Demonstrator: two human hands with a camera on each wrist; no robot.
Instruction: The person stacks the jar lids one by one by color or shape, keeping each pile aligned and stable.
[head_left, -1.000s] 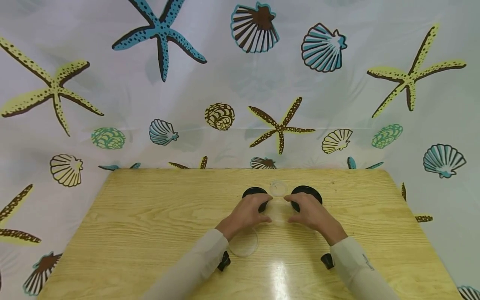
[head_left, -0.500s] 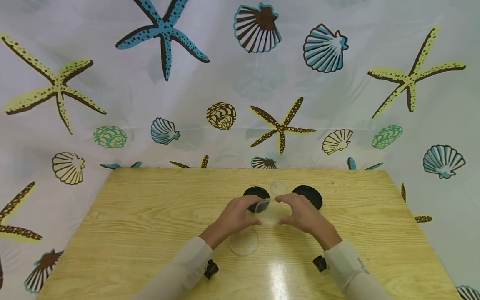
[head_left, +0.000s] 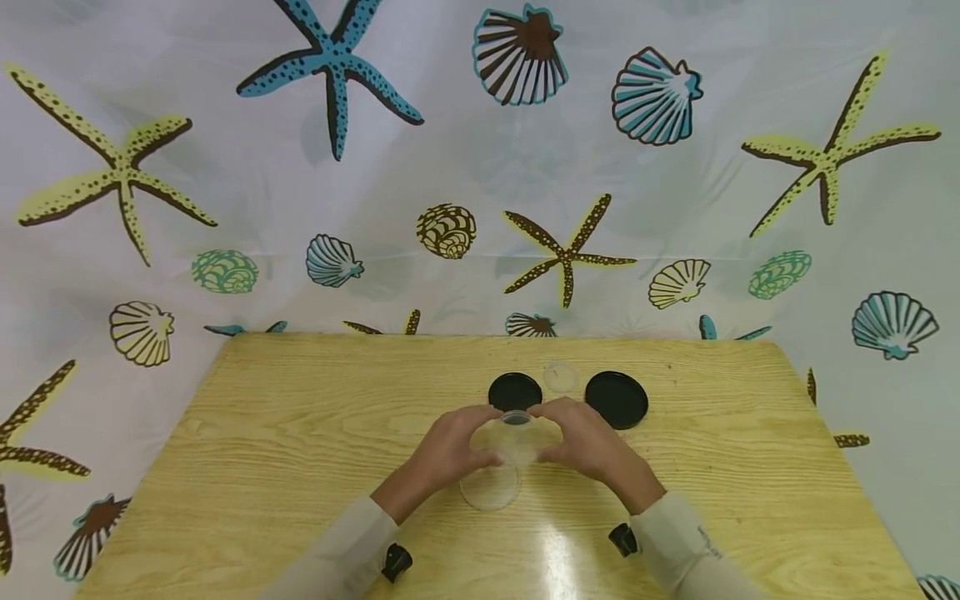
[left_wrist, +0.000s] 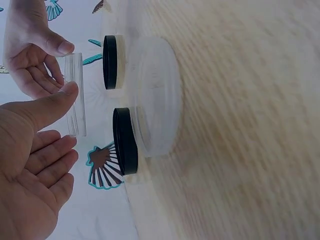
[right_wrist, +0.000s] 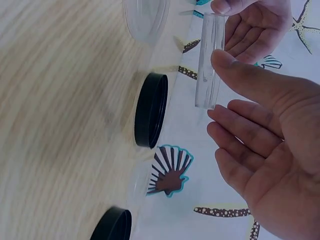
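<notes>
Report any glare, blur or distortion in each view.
Head view: a bright glare patch on the table near the front edge, and fisheye bending at the edges; the clear dish between both hands is faint. Left wrist view: the wood grain is smeared by blur. Right wrist view: the near tabletop is soft, while the black lid stays fairly sharp.

Two round black lids (head_left: 514, 391) (head_left: 617, 399) and a small clear lid (head_left: 559, 377) block the far side; a clear round dish (head_left: 489, 486) lies below the hands; the wooden desk (head_left: 262, 433) offers room either side.
</notes>
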